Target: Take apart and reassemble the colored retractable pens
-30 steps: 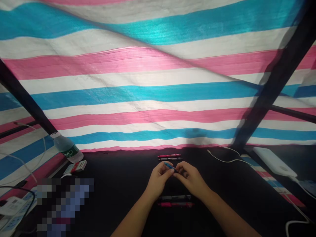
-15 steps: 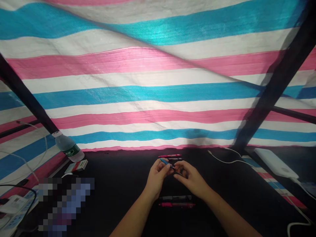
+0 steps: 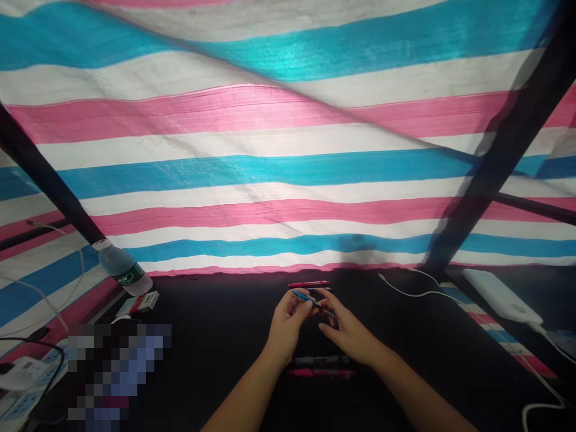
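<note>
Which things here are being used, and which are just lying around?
Being used: blue pen, held by the left hand; right hand close by.
Just lying about: red pen, pink pen, water bottle, white power bank.

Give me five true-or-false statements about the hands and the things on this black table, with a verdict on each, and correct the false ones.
1. The left hand holds a blue pen in its fingers. True.
2. The right hand grips a water bottle. False: the bottle stands tilted at the far left, away from both hands.
3. A pink pen lies on the near side of the hands. True.
4. A white power bank sits left of the hands. False: it sits to their right.
5. A red pen lies beyond the hands on the black table. True.
</note>
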Demonstrator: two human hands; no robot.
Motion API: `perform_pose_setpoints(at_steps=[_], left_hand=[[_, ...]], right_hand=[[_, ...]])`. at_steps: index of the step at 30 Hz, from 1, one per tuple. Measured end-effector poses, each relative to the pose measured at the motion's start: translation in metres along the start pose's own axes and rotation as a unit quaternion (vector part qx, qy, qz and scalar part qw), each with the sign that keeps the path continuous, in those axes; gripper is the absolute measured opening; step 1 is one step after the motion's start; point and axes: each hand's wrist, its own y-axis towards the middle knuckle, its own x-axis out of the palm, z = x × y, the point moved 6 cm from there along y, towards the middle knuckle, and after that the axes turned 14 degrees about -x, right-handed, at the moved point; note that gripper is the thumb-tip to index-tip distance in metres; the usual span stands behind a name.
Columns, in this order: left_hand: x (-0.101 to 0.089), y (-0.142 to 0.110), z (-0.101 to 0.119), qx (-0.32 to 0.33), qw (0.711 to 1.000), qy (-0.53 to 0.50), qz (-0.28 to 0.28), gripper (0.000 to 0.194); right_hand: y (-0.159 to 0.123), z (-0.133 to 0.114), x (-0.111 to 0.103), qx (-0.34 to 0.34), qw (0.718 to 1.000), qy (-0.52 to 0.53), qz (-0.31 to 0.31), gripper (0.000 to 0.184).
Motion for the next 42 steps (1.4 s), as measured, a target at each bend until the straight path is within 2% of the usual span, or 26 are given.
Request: perform_pose_setpoints(at_steps=[11, 16, 21, 25, 30, 38, 42], left_hand=[[-0.002, -0.001, 0.005, 0.02, 0.999, 0.031, 0.009, 0.025], [-0.002, -0.001, 0.007, 0.018, 0.999, 0.038, 0.028, 0.029], [0.001, -0.002, 0.006, 0.026, 0.998, 0.053, 0.021, 0.028], [-0.004, -0.001, 0.007, 0.029, 0.999, 0.028, 0.035, 0.028], [-0.009, 0.001, 0.01, 0.024, 0.998, -0.041, 0.044, 0.029], [-0.014, 0.0, 0.014, 0.016, 0.993, -0.099, 0.064, 0.033], [-0.019, 0.002, 0.018, 0.029, 0.989, -0.121, 0.074, 0.033]], right_hand=[[-0.002, 0.008, 0.002, -0.009, 1.0, 0.006, -0.006, 0.076], [0.0, 0.003, -0.001, -0.008, 1.0, 0.001, 0.005, 0.075], [0.001, -0.005, 0.0, -0.02, 1.0, -0.017, 0.001, 0.075], [0.002, -0.013, -0.005, -0.066, 0.997, -0.004, 0.033, 0.057], [0.005, -0.019, -0.015, -0.112, 0.991, -0.008, 0.073, 0.011], [0.007, -0.025, -0.022, -0.103, 0.988, -0.093, 0.063, 0.025], [0.005, -0.028, -0.021, -0.111, 0.989, -0.064, 0.08, 0.024]])
